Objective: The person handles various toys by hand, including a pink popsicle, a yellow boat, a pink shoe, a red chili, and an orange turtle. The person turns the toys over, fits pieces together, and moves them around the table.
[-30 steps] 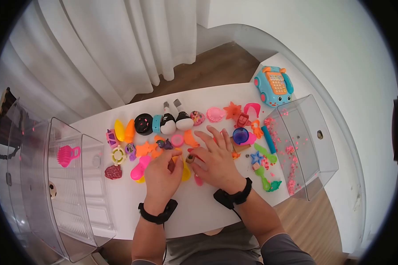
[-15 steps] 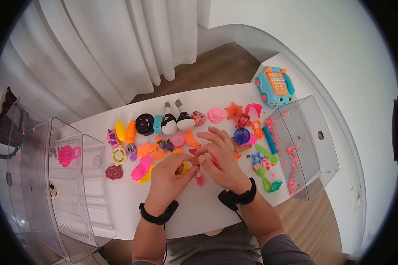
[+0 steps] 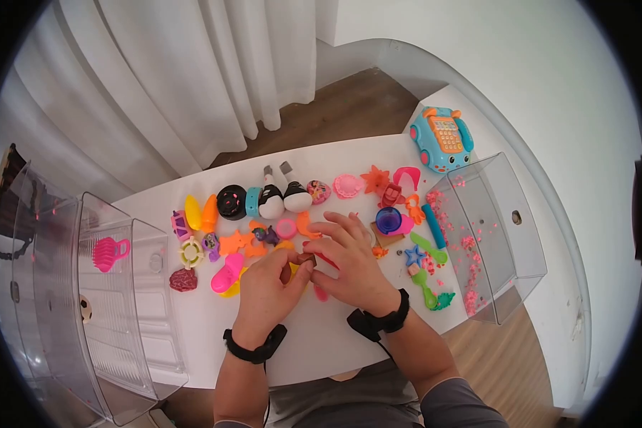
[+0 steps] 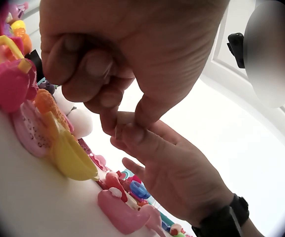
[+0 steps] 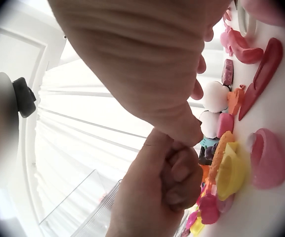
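Observation:
My left hand [image 3: 267, 282] and right hand [image 3: 357, 274] meet above the near middle of the table. Between their fingertips is a small brownish block-like piece [image 3: 307, 258], mostly covered by fingers; its exact kind I cannot tell. In the left wrist view, thumb and index of the left hand [image 4: 127, 54] pinch it from above, and the right hand [image 4: 177, 168] has its thumb and fingers at its lower side. Below the hands lie a yellow toy dish [image 4: 73, 155], a pink toy shoe [image 5: 270, 160] and a flat red piece [image 5: 263, 79].
Pink and orange toys, black-and-white figure legs [image 3: 271, 200] and a black ring [image 3: 231, 202] lie behind the hands. To the right are a blue cup [image 3: 389, 220], green spoons and a clear bin [image 3: 506, 242] with pink bits. Clear bins [image 3: 121, 307] stand left; a toy phone [image 3: 442, 139] is far right.
The left fingers have moved in to the small piece and the hands have come together. The piece, more exposed a second ago, is now largely hidden between the fingertips.

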{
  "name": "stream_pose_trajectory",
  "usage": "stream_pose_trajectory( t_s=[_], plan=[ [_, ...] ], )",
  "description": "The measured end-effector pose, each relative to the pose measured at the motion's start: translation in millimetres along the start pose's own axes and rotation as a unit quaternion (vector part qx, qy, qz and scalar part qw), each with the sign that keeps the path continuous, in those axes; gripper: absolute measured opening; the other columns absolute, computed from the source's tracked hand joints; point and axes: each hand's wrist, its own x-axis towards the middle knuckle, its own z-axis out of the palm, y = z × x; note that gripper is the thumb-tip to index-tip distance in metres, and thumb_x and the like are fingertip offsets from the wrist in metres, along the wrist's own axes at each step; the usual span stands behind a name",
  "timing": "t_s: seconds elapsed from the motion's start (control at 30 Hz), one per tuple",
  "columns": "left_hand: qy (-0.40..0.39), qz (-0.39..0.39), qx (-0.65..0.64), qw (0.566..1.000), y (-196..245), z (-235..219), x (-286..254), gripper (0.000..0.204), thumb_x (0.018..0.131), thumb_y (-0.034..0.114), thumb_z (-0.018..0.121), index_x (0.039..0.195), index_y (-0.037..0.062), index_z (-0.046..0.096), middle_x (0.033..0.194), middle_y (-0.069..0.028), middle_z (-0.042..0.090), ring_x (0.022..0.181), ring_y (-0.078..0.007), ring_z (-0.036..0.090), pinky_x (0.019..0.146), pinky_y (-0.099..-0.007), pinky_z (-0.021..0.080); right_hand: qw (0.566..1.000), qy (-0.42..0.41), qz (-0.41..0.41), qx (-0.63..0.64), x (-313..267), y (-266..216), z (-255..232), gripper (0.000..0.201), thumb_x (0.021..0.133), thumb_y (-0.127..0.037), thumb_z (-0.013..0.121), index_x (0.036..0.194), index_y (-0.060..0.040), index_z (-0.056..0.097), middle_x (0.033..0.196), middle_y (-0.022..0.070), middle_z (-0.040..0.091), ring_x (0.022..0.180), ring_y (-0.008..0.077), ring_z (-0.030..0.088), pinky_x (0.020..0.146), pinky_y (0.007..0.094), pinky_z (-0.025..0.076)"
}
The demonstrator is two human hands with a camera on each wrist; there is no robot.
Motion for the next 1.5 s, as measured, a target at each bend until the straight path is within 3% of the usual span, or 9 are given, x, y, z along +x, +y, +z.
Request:
stream_pose_trajectory(
  t_s=[0.37, 0.47, 0.53, 0.63, 0.73, 1.07, 1.5],
  plan=[
    [-0.007, 0.003, 0.0, 1.0, -2.9, 1.3, 0.4, 0.016, 0.089, 0.013, 0.077, 0.102, 0.0045, 0.074, 0.06, -0.002, 0.048, 0.055, -0.0134, 0.046, 0.054, -0.0313, 0.038, 1.0, -0.004, -0.006, 0.006, -1.1, 5.2, 0.5, 0.036, 0.074, -0.008, 0.081, 0.107, -0.014, 0.07, 0.135, 0.0043, 0.061, 0.14, 0.0348, 0.047, 0.121, 0.061, 0.028],
    [0.009, 0.016, -0.008, 1.0, -9.4, 2.9, -1.1, 0.019, 0.091, 0.009, 0.075, 0.11, 0.0036, 0.071, 0.063, -0.0007, 0.05, 0.056, -0.0108, 0.046, 0.055, -0.0289, 0.038, 1.0, 0.005, 0.009, -0.03, -1.6, 5.8, 1.2, 0.03, 0.077, -0.011, 0.08, 0.104, -0.0135, 0.067, 0.134, 0.0058, 0.059, 0.139, 0.0351, 0.047, 0.12, 0.0613, 0.028],
    [0.055, -0.027, -0.054, 0.997, -11.1, 2.7, -0.9, 0.02, 0.096, 0.007, 0.068, 0.116, 0.0019, 0.068, 0.067, 0.002, 0.05, 0.059, -0.0069, 0.046, 0.056, -0.0255, 0.038, 0.999, 0.008, 0.012, -0.052, -2.6, 8.1, 3.1, 0.031, 0.075, -0.014, 0.081, 0.102, -0.0132, 0.066, 0.134, 0.0063, 0.058, 0.139, 0.0355, 0.047, 0.119, 0.0614, 0.027],
    [0.101, -0.075, -0.104, 0.987, -14.5, 2.8, 1.2, 0.017, 0.096, 0.009, 0.067, 0.113, 0.0062, 0.07, 0.066, -0.0015, 0.052, 0.059, -0.0127, 0.051, 0.057, -0.0301, 0.043, 0.995, 0.007, 0.014, -0.095, -3.7, 7.4, 5.2, 0.033, 0.073, -0.018, 0.083, 0.1, -0.0127, 0.065, 0.134, 0.0073, 0.058, 0.14, 0.0364, 0.045, 0.119, 0.0624, 0.026],
    [0.126, -0.059, -0.109, 0.984, -17.5, 3.0, 1.5, 0.017, 0.097, 0.007, 0.066, 0.113, 0.0054, 0.07, 0.067, -0.0014, 0.052, 0.059, -0.0114, 0.049, 0.057, -0.0297, 0.043, 0.993, -0.005, 0.014, -0.119, -4.1, 6.3, 6.9, 0.034, 0.072, -0.021, 0.084, 0.099, -0.0123, 0.065, 0.135, 0.0082, 0.057, 0.141, 0.0374, 0.043, 0.118, 0.064, 0.025],
    [0.144, -0.075, -0.116, 0.98, -17.9, 1.3, 2.5, 0.015, 0.097, 0.007, 0.065, 0.11, 0.0029, 0.069, 0.067, -0.0016, 0.054, 0.058, -0.0104, 0.05, 0.056, -0.029, 0.043, 0.991, -0.023, 0.019, -0.127, -4.8, 6.5, 2.5, 0.023, 0.073, -0.023, 0.083, 0.087, -0.0129, 0.067, 0.138, 0.0085, 0.057, 0.144, 0.0386, 0.04, 0.119, 0.0668, 0.023],
    [0.141, -0.084, -0.105, 0.981, -16.1, 2.0, 2.4, 0.014, 0.098, 0.01, 0.065, 0.108, 0.0032, 0.07, 0.069, -0.0026, 0.058, 0.06, -0.0102, 0.053, 0.057, -0.0283, 0.044, 0.995, -0.028, -0.021, -0.091, -3.9, -5.1, 2.0, 0.019, 0.07, -0.019, 0.084, 0.084, -0.0174, 0.072, 0.138, 0.007, 0.058, 0.143, 0.0385, 0.042, 0.119, 0.0673, 0.023]
  ],
)
